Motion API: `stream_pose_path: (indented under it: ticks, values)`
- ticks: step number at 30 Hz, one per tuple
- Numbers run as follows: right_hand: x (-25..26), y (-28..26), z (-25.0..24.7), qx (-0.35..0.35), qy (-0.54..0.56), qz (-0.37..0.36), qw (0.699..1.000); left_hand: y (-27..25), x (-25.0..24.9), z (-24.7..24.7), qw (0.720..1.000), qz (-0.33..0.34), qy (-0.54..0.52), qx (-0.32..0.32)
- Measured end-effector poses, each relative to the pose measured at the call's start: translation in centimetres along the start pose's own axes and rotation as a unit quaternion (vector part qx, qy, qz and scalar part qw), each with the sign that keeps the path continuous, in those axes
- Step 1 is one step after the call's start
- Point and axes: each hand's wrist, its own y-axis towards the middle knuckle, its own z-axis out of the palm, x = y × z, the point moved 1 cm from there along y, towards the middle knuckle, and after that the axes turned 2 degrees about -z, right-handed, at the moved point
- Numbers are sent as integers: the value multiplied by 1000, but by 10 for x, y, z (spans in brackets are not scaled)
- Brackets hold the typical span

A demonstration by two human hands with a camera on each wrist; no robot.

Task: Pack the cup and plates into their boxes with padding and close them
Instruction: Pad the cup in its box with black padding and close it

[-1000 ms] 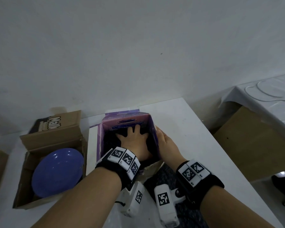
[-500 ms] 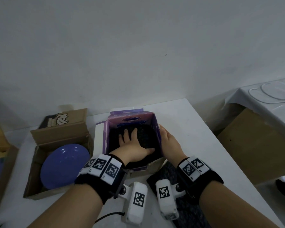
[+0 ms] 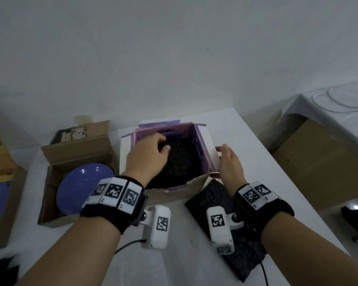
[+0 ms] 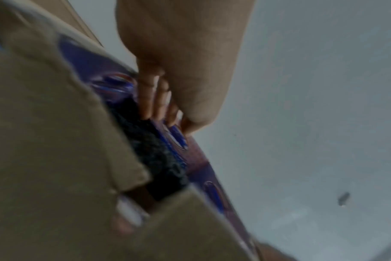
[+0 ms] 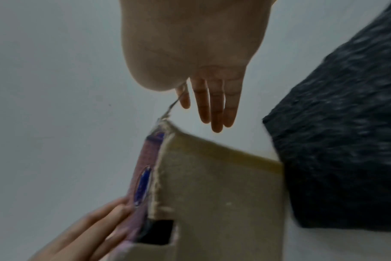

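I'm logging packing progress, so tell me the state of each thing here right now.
purple box: open at the top
padding: lying in the purple box
right flap: raised, not folded over
left hand: in the purple box, pressing the padding
right hand: pinching the right flap
brown box: open
blue plate: lying in the brown box
spare padding sheet: flat on the table

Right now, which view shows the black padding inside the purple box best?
Head view: from above, the black padding spans the purple box. Left wrist shows a blurred strip; right wrist almost nothing.
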Motion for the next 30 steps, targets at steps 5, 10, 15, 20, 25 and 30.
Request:
stream_pose_path:
  ticks: [5, 10, 15, 20, 25, 30]
  values:
    - [-42, -32, -11, 91, -310, 9, 946, -12, 19, 2, 985, 56, -18, -165]
    - [-60, -64, -4, 236, -494, -19, 837, -14, 28, 8, 976, 29, -41, -213]
    - [-61, -74, -1, 198, -485, -46, 850, -10, 39, 12, 971, -27, -135, -195]
    - [-35, -57, -26, -10, -318, 37, 947, -4, 48, 17, 946, -83, -256, -178]
    - [34, -40, -39, -203, -160, -75, 963, -4, 52, 19, 921, -101, -343, -156]
    - [87, -53, 26, -88, -287, -375, 877, -4, 60, 17, 854, -142, -488, -107]
